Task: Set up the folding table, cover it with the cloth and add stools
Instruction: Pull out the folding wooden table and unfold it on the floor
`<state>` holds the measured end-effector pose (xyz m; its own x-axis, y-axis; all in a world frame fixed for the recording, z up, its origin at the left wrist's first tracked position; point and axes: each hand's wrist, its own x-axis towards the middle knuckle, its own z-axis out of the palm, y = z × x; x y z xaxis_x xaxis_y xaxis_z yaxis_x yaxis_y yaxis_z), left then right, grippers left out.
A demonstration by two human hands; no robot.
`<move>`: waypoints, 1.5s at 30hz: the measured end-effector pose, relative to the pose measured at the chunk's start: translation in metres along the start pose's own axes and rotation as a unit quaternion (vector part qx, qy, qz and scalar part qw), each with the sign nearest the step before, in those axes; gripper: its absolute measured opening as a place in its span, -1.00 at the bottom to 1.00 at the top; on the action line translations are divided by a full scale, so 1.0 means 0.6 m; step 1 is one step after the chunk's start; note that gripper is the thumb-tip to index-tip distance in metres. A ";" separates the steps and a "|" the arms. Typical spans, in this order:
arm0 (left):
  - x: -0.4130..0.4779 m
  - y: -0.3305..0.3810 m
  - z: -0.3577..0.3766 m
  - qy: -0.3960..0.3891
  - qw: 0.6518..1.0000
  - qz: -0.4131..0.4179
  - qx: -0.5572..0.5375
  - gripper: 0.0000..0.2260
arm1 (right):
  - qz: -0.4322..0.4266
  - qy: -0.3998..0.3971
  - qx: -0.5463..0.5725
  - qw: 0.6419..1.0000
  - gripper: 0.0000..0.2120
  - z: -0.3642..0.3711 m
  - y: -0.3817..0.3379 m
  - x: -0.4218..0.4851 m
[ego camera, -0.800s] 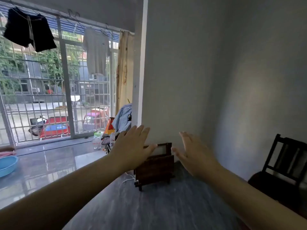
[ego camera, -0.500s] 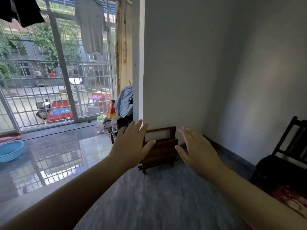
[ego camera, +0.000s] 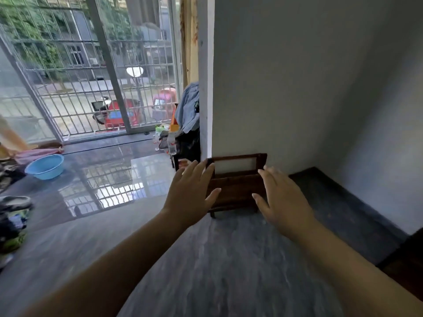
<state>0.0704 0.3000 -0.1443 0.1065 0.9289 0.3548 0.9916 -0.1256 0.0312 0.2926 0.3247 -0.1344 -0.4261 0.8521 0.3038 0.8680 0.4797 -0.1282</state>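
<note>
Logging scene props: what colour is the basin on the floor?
Light blue basin, head view.

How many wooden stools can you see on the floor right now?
1. A small dark wooden stool stands on the floor against the wall, between the left hand and the right hand, both open. Others may be outside the view.

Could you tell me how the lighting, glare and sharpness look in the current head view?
Head view: daylight enters through the barred window; the glossy floor mirrors its grid as bright glare; the wall is evenly lit, darkening toward the right corner; wide-angle distortion bends the window bars; the left hand, right hand and folded wooden piece are slightly soft.
</note>
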 end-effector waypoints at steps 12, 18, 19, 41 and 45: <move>0.209 -0.050 0.183 -0.057 0.998 -0.040 -0.010 -0.38 | 0.039 -0.051 0.038 0.997 -0.38 0.157 0.107 0.223; 0.343 -0.143 0.291 -0.090 0.992 -0.075 -0.040 -0.37 | 0.075 -0.081 0.038 0.993 -0.39 0.255 0.149 0.393; 0.361 -0.158 0.306 -0.097 0.991 -0.083 -0.048 -0.37 | 0.088 -0.081 0.043 0.992 -0.39 0.270 0.152 0.418; 0.671 -0.292 0.601 -0.214 0.957 -0.187 -0.066 -0.40 | 0.124 -0.224 0.113 0.960 -0.43 0.587 0.322 0.831; 0.726 -0.279 0.666 -0.247 0.940 -0.225 -0.069 -0.40 | 0.133 -0.282 0.137 0.940 -0.45 0.666 0.377 0.911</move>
<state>-0.0195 0.8649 -0.3680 -0.2667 0.9431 -0.1987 0.9291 0.3064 0.2073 0.1542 0.9828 -0.3748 -0.3386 0.8877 -0.3121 0.8971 0.2046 -0.3915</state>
